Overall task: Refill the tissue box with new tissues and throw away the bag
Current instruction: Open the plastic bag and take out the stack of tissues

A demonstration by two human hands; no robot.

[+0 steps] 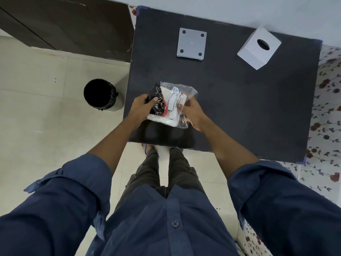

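A clear plastic bag of white tissues [172, 103], printed in black, red and white, is held just above the near part of the black table [239, 100]. My left hand [143, 107] grips its left end. My right hand [193, 112] pinches the plastic at its right side. The white cube tissue box [258, 48] stands at the far right of the table, its oval hole facing up and dark. A flat grey-white square base plate [191, 44] with a dark dot near each corner lies at the far middle.
A round bin [100, 94] lined with a black bag stands on the tiled floor just left of the table. Dark wooden cabinet [64, 24] fills the far left. Floral cloth [326, 108] runs along the table's right side.
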